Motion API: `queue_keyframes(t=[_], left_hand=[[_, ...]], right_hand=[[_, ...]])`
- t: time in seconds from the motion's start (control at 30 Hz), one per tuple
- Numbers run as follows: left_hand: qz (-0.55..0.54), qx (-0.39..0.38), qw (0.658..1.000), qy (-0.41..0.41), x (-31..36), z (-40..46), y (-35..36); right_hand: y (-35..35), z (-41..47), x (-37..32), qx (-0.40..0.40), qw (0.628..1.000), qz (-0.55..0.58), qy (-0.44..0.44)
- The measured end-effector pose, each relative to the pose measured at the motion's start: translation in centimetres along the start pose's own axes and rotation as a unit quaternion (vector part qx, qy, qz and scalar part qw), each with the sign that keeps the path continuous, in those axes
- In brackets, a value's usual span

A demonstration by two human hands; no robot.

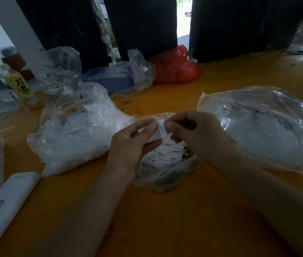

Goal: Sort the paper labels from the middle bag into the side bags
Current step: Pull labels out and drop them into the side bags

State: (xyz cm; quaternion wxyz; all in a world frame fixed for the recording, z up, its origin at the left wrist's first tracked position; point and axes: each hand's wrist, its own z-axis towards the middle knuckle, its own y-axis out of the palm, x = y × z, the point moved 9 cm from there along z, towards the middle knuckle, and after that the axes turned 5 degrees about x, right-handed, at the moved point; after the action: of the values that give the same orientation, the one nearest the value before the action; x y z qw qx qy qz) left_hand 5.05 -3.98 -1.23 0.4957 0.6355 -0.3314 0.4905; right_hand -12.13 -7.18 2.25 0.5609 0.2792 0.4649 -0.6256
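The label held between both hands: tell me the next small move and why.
Probably read its print, then let one hand carry it off to a side bag. Both the left hand and the right hand pinch one paper label above the open middle bag. The left bag and the right bag lie on either side; which one fits cannot be told.

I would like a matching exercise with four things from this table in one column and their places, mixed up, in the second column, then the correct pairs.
Things:
1. red bag
2. yellow bottle
3. white phone case
4. paper label

Places:
A. pinched between both hands
B. near left edge of the table
C. far side of the table, by the dark curtain
D. far left, beside the clear bags

Pairs: 1-C, 2-D, 3-B, 4-A
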Motion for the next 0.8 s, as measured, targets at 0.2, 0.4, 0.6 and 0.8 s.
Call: queue_keyframes(t=[0.2,0.4,0.6,0.8], left_hand=[[0.088,0.016,0.995,0.047,1.0,-0.1,-0.5],[0.319,0.001,0.915,0.246,4.6,-1.6,0.4],[0.484,0.246,0.706,0.455,12.9,-2.6,-5.0],[0.633,0.271,0.675,0.266,11.8,1.9,-11.3]], right_hand=[[0.0,-0.2,-0.3,0.009,1.000,0.001,-0.005],[-1.1,0.1,-0.6,0.039,0.999,-0.034,-0.013],[-4.0,1.6,-1.4,0.040,0.893,-0.444,-0.063],[-7.3,1.7,3.0,-0.033,0.779,-0.623,0.070]])
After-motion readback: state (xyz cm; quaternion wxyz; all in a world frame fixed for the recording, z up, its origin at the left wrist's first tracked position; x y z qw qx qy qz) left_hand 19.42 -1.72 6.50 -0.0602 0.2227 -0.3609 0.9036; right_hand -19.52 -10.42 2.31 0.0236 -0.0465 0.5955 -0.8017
